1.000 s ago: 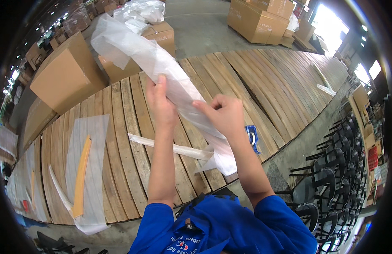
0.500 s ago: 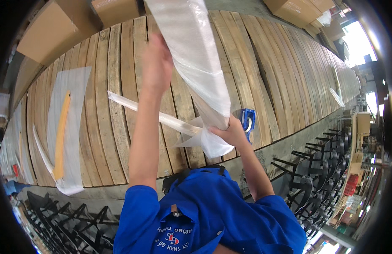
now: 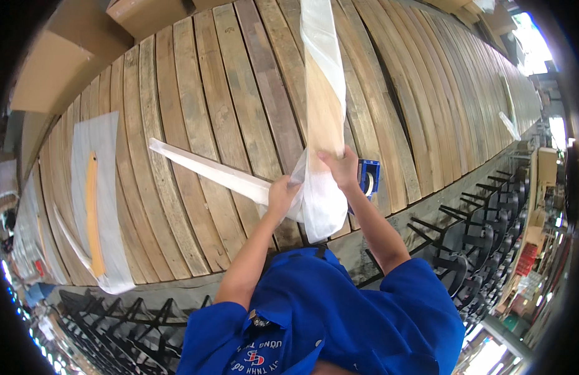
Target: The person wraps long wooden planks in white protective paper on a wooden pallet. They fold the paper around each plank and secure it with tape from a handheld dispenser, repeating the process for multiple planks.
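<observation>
Wooden slat (image 3: 322,106) inside plastic bag (image 3: 321,206)

Plastic bag (image 3: 321,206), at the fingers (image 3: 330,159): translucent white. Wooden piece (image 3: 324,106) inside it, above the fingers: pale tan. Strip (image 3: 208,170) left of the fingers: off-white. Tape dispenser (image 3: 368,177) just right of them: blue. Counter (image 3: 239,81): weathered brown slats, striped. Far-left bagged piece (image 3: 93,212): orange-yellow. Sleeves (image 3: 420,300): bright blue.

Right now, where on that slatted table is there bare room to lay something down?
Bare slats lie between the bagged yellow strip and the long white piece. It is crowded near the left hand and right hand, which grip the plastic-wrapped plank beside the blue tape dispenser.
</observation>
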`<state>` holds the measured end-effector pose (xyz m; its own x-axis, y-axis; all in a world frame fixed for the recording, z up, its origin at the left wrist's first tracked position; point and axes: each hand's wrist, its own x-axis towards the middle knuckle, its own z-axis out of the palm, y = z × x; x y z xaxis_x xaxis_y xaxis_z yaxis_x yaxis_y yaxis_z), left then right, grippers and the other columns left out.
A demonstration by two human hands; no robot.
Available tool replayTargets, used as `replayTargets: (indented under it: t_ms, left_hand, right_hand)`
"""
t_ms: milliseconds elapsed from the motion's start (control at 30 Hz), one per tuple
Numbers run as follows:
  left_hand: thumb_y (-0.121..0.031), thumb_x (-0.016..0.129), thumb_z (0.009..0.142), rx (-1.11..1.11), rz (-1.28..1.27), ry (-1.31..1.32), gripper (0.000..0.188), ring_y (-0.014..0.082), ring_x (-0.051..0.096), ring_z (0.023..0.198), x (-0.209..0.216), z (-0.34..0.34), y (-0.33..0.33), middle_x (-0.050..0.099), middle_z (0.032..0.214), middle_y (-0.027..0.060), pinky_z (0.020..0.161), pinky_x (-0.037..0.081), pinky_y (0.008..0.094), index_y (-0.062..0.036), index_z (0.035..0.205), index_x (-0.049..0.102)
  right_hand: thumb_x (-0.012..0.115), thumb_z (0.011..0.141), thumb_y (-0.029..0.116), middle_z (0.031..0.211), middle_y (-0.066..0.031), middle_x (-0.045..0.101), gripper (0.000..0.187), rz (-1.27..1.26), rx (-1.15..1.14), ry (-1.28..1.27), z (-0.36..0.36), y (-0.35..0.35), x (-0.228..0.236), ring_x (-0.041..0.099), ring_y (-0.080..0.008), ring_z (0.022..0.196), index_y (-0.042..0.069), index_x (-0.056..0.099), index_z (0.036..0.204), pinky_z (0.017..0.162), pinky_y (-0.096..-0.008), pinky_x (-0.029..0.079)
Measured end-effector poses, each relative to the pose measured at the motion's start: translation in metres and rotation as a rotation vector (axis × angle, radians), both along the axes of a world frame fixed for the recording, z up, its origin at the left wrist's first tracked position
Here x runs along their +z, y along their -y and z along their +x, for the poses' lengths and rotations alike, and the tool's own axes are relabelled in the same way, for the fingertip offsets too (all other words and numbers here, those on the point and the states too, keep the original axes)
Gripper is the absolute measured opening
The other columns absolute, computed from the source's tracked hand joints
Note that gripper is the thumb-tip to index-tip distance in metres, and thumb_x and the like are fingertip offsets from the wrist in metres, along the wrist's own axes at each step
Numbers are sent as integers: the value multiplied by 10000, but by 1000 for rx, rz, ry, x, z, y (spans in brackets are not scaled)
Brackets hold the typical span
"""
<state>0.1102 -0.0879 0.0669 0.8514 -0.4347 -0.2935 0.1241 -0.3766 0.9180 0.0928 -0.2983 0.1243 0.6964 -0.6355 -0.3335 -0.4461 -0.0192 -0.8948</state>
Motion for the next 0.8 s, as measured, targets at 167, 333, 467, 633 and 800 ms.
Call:
replayTargets:
  t_ms: [167, 333, 467, 633, 800]
  left_hand:
    - [-214, 754, 815, -120, 244, 75, 237, 346, 704, 858, 31, -5, -12, 723, 916, 198, 771, 535, 401, -21, 949, 724]
    - [-289, 782, 763, -252, 419, 127, 341, 366, 702, 882, 30, 2, -45, 728, 933, 190, 788, 543, 422, -35, 983, 723]
    - [-307, 764, 755, -369, 567, 94, 330, 370, 698, 877, -1, 6, -80, 722, 933, 179, 796, 549, 427, -44, 943, 703]
    - [-267, 712, 794, -367, 470, 80, 264, 359, 694, 905, -15, 2, -94, 722, 944, 170, 809, 546, 436, -55, 950, 698]
    - [-266, 678, 824, -285, 399, 18, 265, 346, 697, 930, -52, -13, -115, 727, 957, 164, 823, 542, 430, -60, 987, 706]
  right_hand:
    - [840, 811, 164, 1010, -148, 734, 468, 380, -142, -22, 14, 4, -9, 715, -202, 883, -88, 653, 1158, 782, -326, 577]
    - [847, 810, 185, 1044, -159, 727, 490, 412, -220, -91, 4, -28, -43, 710, -220, 921, -107, 649, 1150, 806, -365, 574]
    - [865, 798, 240, 1080, -173, 720, 536, 505, -253, 33, -8, -61, -79, 706, -226, 940, -107, 653, 1148, 817, -368, 567]
    - [823, 812, 427, 1085, -202, 722, 657, 99, 31, -332, -19, -48, -112, 718, -261, 976, -103, 649, 1159, 840, -396, 561]
    - [755, 846, 434, 1107, -201, 719, 520, -449, 421, -779, -27, -81, -27, 699, -352, 1025, -1, 692, 1124, 886, -436, 542]
